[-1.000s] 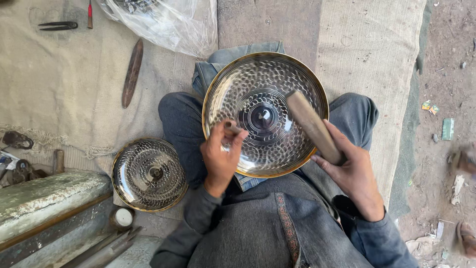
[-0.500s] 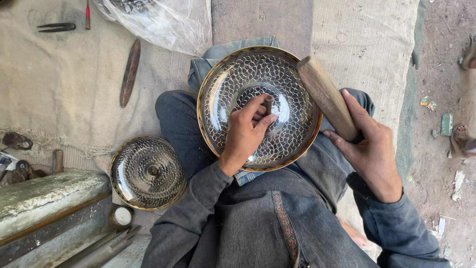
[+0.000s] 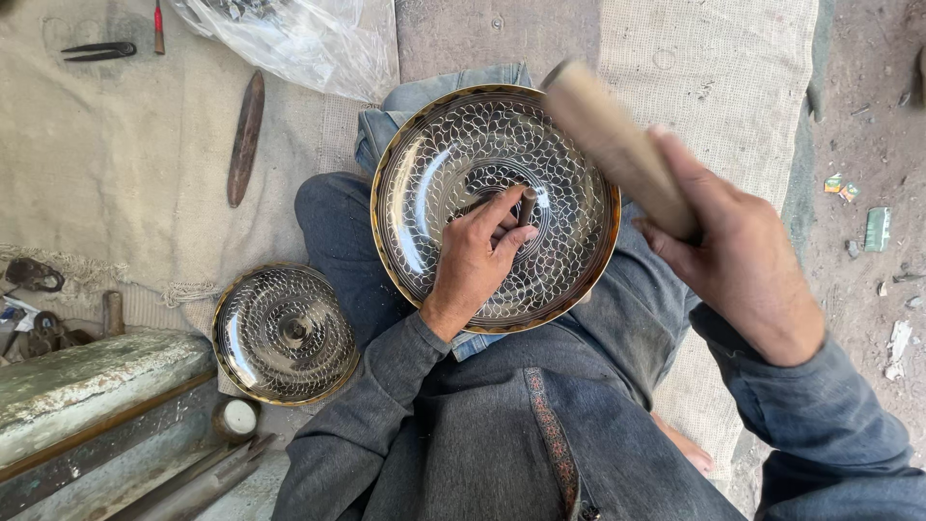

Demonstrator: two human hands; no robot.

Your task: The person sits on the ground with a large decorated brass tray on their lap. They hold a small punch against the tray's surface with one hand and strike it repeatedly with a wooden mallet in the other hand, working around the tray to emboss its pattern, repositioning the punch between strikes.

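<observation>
A large round metal plate (image 3: 439,154) with a scale pattern and a brass-coloured rim rests on my lap. My left hand (image 3: 473,260) lies on the plate and holds a small punch (image 3: 528,205) upright near its centre. My right hand (image 3: 738,260) grips a wooden mallet (image 3: 612,135), raised and blurred over the plate's right edge.
A smaller patterned metal dish (image 3: 285,333) lies on the sackcloth at lower left. A dark wooden tool (image 3: 245,137), pliers (image 3: 96,50) and a clear plastic bag (image 3: 299,39) lie at the top. A worn metal block (image 3: 87,386) sits at left. Bare dirt with litter lies at right.
My right hand has lifted the mallet higher and nearer the camera. My left hand shifted on the plate and now stands the punch near the centre.
</observation>
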